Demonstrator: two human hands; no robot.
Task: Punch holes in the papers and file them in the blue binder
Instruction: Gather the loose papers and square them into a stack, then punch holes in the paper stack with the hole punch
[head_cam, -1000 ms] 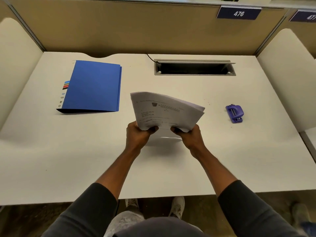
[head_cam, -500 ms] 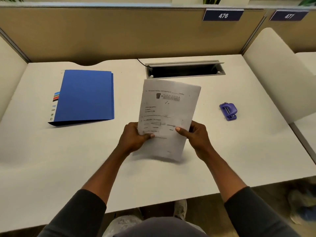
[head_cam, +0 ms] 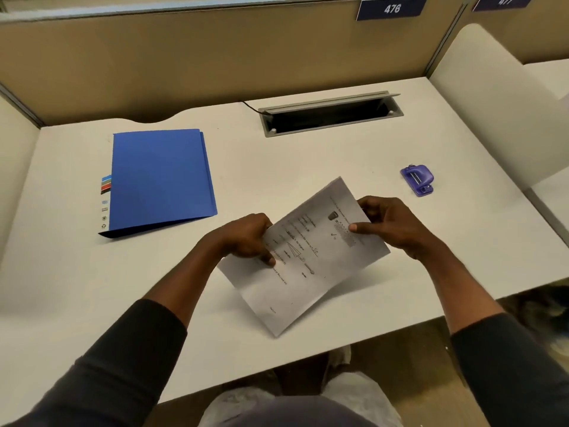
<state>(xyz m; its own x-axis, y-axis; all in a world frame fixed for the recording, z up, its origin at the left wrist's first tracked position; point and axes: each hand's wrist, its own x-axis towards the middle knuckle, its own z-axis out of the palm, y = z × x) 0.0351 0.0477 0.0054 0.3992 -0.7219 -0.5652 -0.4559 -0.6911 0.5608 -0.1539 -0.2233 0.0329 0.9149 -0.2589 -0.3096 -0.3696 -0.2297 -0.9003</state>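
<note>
I hold a stack of printed white papers (head_cam: 308,272) above the middle of the white desk (head_cam: 338,161), turned so their top edge points right. My left hand (head_cam: 246,237) grips the stack's left edge and my right hand (head_cam: 388,224) grips the upper right edge, thumb on the print. The closed blue binder (head_cam: 160,177) lies flat at the left, with coloured tabs along its left side. A small purple hole punch (head_cam: 418,179) sits on the desk to the right, beyond my right hand.
A grey cable tray with an open lid (head_cam: 331,117) is set into the desk at the back, with a black cable beside it. Beige partition walls enclose the back and both sides. The desk's front edge runs just below the papers.
The papers have been turned clockwise from upright to nearly sideways and lowered toward the desk. Both hands shifted their grip along the edges. The camera view also moved.
</note>
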